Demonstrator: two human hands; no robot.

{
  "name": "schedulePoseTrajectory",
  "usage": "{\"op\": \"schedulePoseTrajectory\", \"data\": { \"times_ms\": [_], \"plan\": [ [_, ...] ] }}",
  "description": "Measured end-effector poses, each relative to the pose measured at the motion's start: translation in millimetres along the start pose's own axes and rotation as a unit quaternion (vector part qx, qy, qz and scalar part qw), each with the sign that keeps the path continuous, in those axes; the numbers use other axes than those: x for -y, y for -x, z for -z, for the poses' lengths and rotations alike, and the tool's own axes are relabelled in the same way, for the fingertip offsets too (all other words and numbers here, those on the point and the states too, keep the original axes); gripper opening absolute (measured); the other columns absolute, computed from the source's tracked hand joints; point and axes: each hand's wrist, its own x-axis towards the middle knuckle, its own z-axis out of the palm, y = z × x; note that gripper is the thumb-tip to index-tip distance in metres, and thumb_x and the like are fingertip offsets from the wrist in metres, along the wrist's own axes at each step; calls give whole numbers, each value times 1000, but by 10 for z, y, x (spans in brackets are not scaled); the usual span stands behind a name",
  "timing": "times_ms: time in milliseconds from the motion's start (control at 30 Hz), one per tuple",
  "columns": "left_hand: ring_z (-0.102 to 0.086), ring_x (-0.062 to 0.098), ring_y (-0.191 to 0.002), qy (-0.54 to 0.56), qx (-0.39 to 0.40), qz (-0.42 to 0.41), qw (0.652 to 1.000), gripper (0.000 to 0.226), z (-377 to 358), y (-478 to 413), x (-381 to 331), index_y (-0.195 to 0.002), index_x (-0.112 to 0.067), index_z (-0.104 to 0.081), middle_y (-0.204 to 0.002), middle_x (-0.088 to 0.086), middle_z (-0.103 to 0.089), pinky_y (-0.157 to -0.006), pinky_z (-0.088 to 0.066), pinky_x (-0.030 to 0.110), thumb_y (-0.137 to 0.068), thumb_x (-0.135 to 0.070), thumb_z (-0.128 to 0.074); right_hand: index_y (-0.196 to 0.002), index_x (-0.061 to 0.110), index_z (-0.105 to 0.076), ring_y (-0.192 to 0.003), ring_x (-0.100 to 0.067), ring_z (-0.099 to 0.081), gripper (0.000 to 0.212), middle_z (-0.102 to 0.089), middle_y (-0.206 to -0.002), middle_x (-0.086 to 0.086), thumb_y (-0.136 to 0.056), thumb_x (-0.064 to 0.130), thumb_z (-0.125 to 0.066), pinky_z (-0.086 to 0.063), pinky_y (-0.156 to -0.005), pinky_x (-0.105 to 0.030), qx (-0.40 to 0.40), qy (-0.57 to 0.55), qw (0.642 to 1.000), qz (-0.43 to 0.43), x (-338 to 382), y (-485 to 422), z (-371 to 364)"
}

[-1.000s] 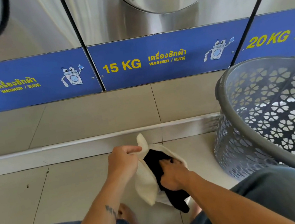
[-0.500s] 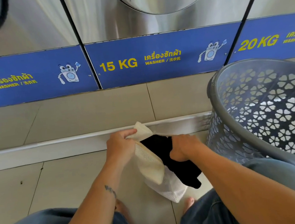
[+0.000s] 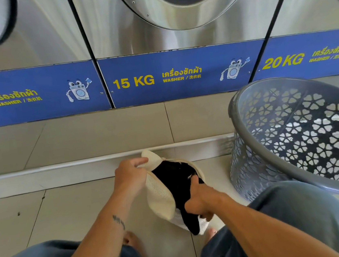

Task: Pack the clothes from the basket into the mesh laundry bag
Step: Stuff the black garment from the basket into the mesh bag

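Note:
A cream mesh laundry bag (image 3: 158, 196) hangs open above the tiled floor between my knees. My left hand (image 3: 130, 175) pinches the bag's upper rim and holds its mouth open. A black garment (image 3: 176, 183) fills the opening, and its tail hangs out at the bottom. My right hand (image 3: 201, 201) grips the black garment at the bag's lower edge, fingers curled into the cloth. The grey perforated basket (image 3: 288, 180) stands tilted at the right, and no clothes show inside it.
Steel washing machines (image 3: 171, 10) with blue 15 KG and 20 KG labels line the back, on a raised tiled step (image 3: 92, 133) with a white edge. My jeans-clad knees and bare feet fill the bottom of the view.
My right hand has moved from the bag's upper opening down to its lower edge, pushing the black garment. The left hand keeps its hold on the rim.

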Motion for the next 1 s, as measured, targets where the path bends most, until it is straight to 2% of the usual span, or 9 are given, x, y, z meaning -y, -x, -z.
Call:
{"op": "schedulePoseTrajectory", "data": {
  "times_ms": [67,133,200,267,367,567,767,900,1000],
  "plan": [
    [-54,25,-124,-2,5,-2,1000,55,-1,6,-9,-118,-28,-71,-137,5,-59,-96,-46,30,-85,3,-40,-145,19,-24,-84,-29,-64,70,-56,-114,-14,-85,11,-60,-57,-53,-30,1,-110,993,35,24,-40,23],
    [-55,24,-123,-9,13,-4,1000,55,-5,10,-26,-119,-27,-70,-137,4,-59,-94,-46,29,-85,3,-40,-98,12,-50,-57,-17,-55,15,-51,-82,-9,-88,1,-49,-46,-46,-27,-21,-232,969,76,130,-29,126],
    [-56,24,-122,-12,21,-7,1000,55,-12,10,-43,-120,-28,-70,-137,4,-58,-93,-47,29,-86,3,-40,-78,11,-52,-52,-16,-54,17,-52,-75,-8,-92,1,-50,-51,-53,-29,-70,-355,928,90,242,-42,226],
    [-56,24,-122,-14,29,-9,999,54,-28,-4,-45,-121,-28,-69,-137,3,-59,-96,-48,31,-87,2,-41,-85,9,-64,-68,-19,-65,11,-64,-90,-7,-93,4,-59,-61,-68,-33,-113,-423,893,102,308,-127,258],
    [-57,24,-121,-17,35,-11,999,52,-54,-41,-38,-120,-29,-70,-136,4,-60,-96,-49,32,-87,1,-42,-115,20,-71,-105,-16,-65,26,-67,-117,4,-90,16,-66,-56,-95,-36,-178,-224,940,186,282,-232,134],
    [-60,19,-102,-17,21,-3,1000,53,-35,-84,-22,-116,-27,-72,-135,6,-60,-81,-51,27,-85,2,-39,-109,19,-71,-100,-26,-65,34,-71,-109,-4,-99,35,-42,-51,-86,-37,-137,154,971,122,85,-367,-199],
    [-65,22,-101,-19,6,5,1000,53,-1,-116,-4,-108,-29,-74,-126,4,-64,-87,-56,35,-82,1,-40,-109,7,-71,-80,-18,-58,36,-68,-93,-5,-89,22,-45,-52,-73,-29,-24,119,990,78,51,-639,42],
    [-62,24,-109,-41,7,-10,999,53,-14,-108,-44,-115,-29,-72,-129,4,-63,-92,-52,32,-85,1,-40,-85,13,-68,-74,-22,-61,17,-66,-80,-3,-82,16,-51,-51,-66,-31,-162,20,983,80,113,-513,211],
    [-60,23,-114,-45,2,-11,999,50,-44,-108,-67,-116,-28,-72,-133,5,-61,-90,-48,28,-87,1,-41,-99,16,-67,-85,-25,-62,24,-65,-96,-3,-78,15,-55,-51,-68,-31,-262,72,956,106,188,-365,295]
  ]
}}
